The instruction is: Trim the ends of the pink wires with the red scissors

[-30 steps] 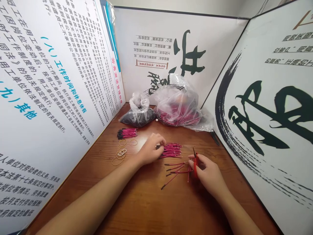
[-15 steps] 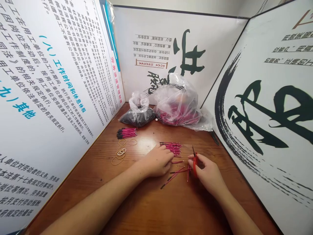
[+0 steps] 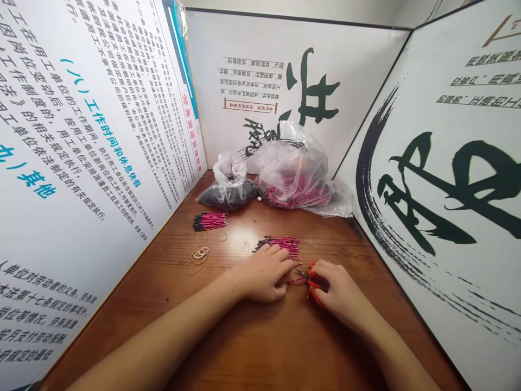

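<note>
My left hand (image 3: pixel 268 271) is closed, palm down, at the near edge of a pile of pink sticks with black ends (image 3: pixel 285 244). A few pink sticks (image 3: pixel 298 281) poke out on its right side; its fingertips are partly hidden, so its exact hold cannot be made out. My right hand (image 3: pixel 340 285) is wrapped round red-handled pliers or snips (image 3: pixel 315 282), whose dark tips point left at those sticks. A second, neat bundle of pink and black sticks (image 3: pixel 210 221) lies further left.
Rubber bands (image 3: pixel 196 260) lie left of my left hand. At the back stand a clear bag of black pieces (image 3: pixel 228 194) and a larger bag of pink pieces (image 3: pixel 297 187). Printed panels (image 3: pixel 309 32) enclose the wooden table (image 3: pixel 260 347) on three sides.
The red tool has swung from pointing up to pointing left, toward my left hand. The loose sticks that were spread between my hands are now gathered beside my left hand.
</note>
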Tool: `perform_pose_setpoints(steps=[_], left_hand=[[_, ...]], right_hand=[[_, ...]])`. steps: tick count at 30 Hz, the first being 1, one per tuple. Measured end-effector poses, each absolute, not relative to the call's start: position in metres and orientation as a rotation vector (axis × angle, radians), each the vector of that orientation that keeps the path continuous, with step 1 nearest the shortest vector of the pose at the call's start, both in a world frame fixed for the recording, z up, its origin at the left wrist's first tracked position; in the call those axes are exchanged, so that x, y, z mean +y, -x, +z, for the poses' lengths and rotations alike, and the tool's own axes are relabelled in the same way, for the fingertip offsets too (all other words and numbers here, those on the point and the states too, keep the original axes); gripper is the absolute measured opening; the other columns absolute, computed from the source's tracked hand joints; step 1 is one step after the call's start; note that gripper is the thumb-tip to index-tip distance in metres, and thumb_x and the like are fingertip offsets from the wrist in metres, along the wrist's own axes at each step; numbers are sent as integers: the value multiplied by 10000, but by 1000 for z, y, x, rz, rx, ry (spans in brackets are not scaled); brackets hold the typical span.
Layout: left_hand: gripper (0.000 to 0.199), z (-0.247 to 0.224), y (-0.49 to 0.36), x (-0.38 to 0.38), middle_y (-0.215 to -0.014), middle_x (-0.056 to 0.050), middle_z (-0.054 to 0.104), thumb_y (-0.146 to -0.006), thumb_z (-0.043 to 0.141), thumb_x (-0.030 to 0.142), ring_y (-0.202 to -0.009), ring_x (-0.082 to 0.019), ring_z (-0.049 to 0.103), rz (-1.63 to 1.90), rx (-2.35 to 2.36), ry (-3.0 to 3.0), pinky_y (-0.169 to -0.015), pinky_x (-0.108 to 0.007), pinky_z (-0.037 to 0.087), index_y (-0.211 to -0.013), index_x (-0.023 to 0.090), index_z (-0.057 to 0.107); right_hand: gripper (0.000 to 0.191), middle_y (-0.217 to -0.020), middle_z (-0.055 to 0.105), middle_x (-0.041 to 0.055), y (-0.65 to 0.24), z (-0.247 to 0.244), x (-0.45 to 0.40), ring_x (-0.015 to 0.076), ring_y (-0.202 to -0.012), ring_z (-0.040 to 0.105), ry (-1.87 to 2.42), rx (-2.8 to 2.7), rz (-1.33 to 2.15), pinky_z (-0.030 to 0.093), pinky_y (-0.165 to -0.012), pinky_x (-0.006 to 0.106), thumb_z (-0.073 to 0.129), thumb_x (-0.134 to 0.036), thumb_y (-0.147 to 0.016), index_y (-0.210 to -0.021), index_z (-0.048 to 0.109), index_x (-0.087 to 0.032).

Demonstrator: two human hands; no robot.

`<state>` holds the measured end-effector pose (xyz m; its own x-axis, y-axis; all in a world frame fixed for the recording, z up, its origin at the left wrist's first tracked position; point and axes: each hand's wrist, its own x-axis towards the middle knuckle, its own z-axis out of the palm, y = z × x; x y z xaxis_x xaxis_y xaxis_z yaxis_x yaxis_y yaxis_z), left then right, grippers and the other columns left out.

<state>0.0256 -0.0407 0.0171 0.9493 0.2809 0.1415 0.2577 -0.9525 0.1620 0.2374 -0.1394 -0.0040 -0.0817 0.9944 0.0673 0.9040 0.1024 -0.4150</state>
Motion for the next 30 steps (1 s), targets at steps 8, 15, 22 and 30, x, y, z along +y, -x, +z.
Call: perform_pose_setpoints(steps=[8,15,22,30], left_hand=[[130,11,-26,-27,-1024,-76,634,-954,478,249,-953,-245,541,306,560,-3082,-842,-377,411,-921,178,582],[165,12,-26,-19,-959,-66,642,-978,423,222,-868,-227,544,395,708,-3024,-770,-362,411,-915,171,566],[134,20,-29,-35,-1005,-54,625,-964,473,231,-913,-202,544,406,443,-2973,-800,-315,408,-955,192,600],[154,2,-29,-27,-1017,-61,648,-972,469,191,-946,-224,544,354,520,-3016,-841,-344,413,-953,188,621]], right_hand=[[214,-891,648,7,-253,-4,-140,115,-750,622,1863,-1764,319,537,-685,292,577,-362,-966,-958,631,-155],[218,-948,659,25,-242,-11,-135,152,-872,631,1817,-1780,231,533,-798,358,613,-379,-938,-920,643,-164],[240,-1021,670,41,-256,-16,-133,152,-880,648,1881,-1788,236,548,-794,358,580,-377,-964,-1056,645,-165],[209,-1016,675,38,-266,-12,-134,158,-904,646,2027,-1879,306,542,-819,369,617,-362,-940,-1000,658,-166]])
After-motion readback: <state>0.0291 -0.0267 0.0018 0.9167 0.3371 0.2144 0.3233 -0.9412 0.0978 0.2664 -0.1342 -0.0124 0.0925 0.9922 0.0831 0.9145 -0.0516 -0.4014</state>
